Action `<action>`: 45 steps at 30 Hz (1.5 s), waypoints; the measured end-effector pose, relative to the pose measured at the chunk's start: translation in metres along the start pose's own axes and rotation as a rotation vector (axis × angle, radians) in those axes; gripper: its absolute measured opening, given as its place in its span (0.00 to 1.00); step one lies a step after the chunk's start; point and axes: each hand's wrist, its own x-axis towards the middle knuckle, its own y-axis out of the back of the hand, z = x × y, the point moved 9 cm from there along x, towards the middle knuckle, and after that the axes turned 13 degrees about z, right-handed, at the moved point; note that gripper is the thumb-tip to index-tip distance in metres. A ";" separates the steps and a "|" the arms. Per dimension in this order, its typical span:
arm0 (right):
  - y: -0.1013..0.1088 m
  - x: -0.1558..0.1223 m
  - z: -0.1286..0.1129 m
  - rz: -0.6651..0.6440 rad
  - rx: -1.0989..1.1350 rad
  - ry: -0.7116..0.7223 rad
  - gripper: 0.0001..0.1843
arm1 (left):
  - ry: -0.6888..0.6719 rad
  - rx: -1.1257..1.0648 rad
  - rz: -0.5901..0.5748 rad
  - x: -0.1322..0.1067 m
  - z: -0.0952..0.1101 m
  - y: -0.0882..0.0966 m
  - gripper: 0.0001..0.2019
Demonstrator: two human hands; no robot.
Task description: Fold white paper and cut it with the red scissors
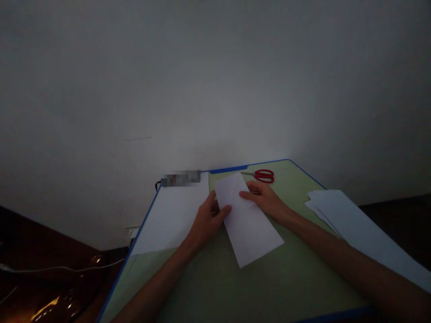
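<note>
A white sheet of paper (251, 235), narrow and with crease lines near its upper part, is held tilted above the table. My left hand (210, 215) grips its left edge, thumb on the front face and fingers behind. On the opposite edge, my right hand (261, 197) pinches the paper the same way, with its thumb across the front. Just beyond the right hand lie red-handled scissors (264, 175), their blades partly hidden behind the paper.
The pale green table (296, 273) has a blue rim and stands against a grey wall (215, 89). White paper (168, 220) lies on the left, below a blurred-out dark object (181, 178). More white sheets (363, 233) overlap at the right edge. A white cable (67, 269) runs at lower left.
</note>
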 end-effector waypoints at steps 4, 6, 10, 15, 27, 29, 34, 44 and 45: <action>-0.009 -0.008 0.001 -0.050 0.037 0.026 0.17 | -0.022 -0.128 0.039 0.000 0.007 0.000 0.33; -0.014 -0.013 0.005 -0.082 0.014 0.040 0.17 | 0.042 -0.253 0.034 -0.001 0.006 -0.003 0.34; -0.017 -0.017 0.014 -0.086 -0.025 0.008 0.18 | 0.136 -0.322 -0.023 -0.008 0.005 -0.013 0.35; -0.011 -0.017 0.014 -0.018 -0.075 0.024 0.19 | 0.038 -0.034 -0.052 -0.011 0.001 -0.013 0.25; 0.001 -0.012 0.002 0.049 0.003 0.119 0.18 | -0.362 0.322 -0.126 -0.023 0.021 -0.025 0.30; 0.001 -0.012 0.000 0.048 0.011 0.123 0.18 | -0.394 0.325 -0.166 -0.029 0.027 -0.030 0.30; 0.001 -0.013 -0.003 0.053 0.003 0.138 0.18 | -0.384 0.252 -0.216 -0.035 0.038 -0.036 0.27; 0.000 -0.013 -0.002 0.073 0.057 0.126 0.16 | -0.091 0.073 -0.106 -0.018 0.005 -0.026 0.32; -0.001 -0.013 -0.003 0.067 0.075 0.117 0.16 | -0.056 0.039 -0.105 -0.017 0.002 -0.025 0.32</action>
